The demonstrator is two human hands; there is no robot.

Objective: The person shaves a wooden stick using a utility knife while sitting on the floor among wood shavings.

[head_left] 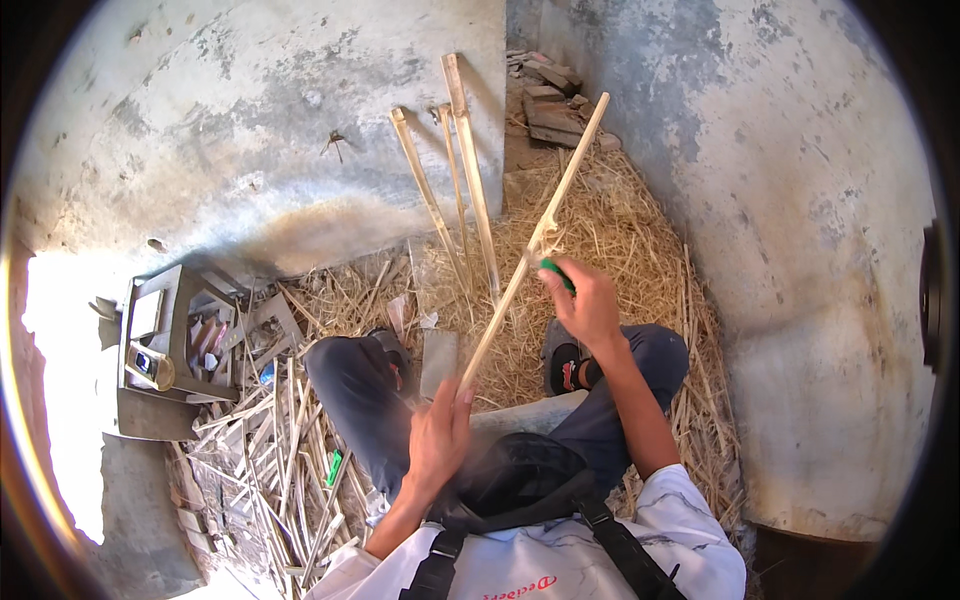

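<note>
A long pale strip of split bamboo [503, 307] slants up and away from me across the middle. My left hand [440, 435] is closed around its lower end, near my lap. Farther up, my right hand [585, 300] grips a green-handled tool [557, 274], probably a knife, held against the strip. Its blade is too small and blurred to make out. Just above the tool, curled shavings [549, 228] cling to the bamboo. Beyond my hands, several bamboo pieces lean on the wall, among them a thick one [472, 170] and a shorter one [425, 185].
Shavings and straw-like strips [630, 240] cover the floor around my feet. Left lies a heap of cut sticks [285, 470] with a green object [334, 467] on it. A wooden cabinet [178, 385] holds clutter. Bricks [555, 120] lie in the far corner between plastered walls.
</note>
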